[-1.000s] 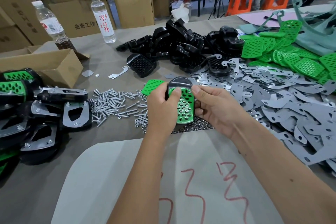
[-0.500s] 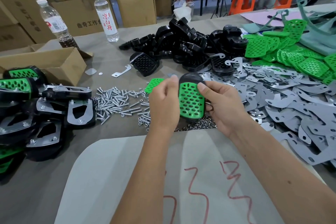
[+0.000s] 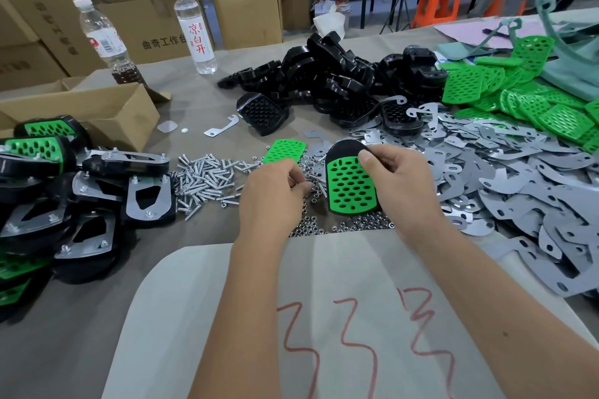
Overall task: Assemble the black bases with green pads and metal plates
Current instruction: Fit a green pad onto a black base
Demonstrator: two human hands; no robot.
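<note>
My right hand [image 3: 403,191] grips a black base with a green perforated pad [image 3: 351,186] seated in it, held tilted over the table with the thumb on its upper right edge. My left hand [image 3: 275,193] is off the base, just to its left. Its fingers curl down into the loose screws [image 3: 204,175] and nuts [image 3: 356,225]; whether they pinch one is hidden. A loose green pad [image 3: 285,151] lies just beyond the left hand.
Piles sit behind and right: black bases [image 3: 324,74], green pads [image 3: 518,97], grey metal plates [image 3: 518,178]. Assembled units [image 3: 48,188] stack at the left by a cardboard box [image 3: 97,107]. Two bottles [image 3: 194,29] stand at the back. A white sheet [image 3: 324,317] lies near me.
The base was turned so the pad faces up. My left hand let go of it and moved left and down onto the screws; my right hand now holds the base alone.
</note>
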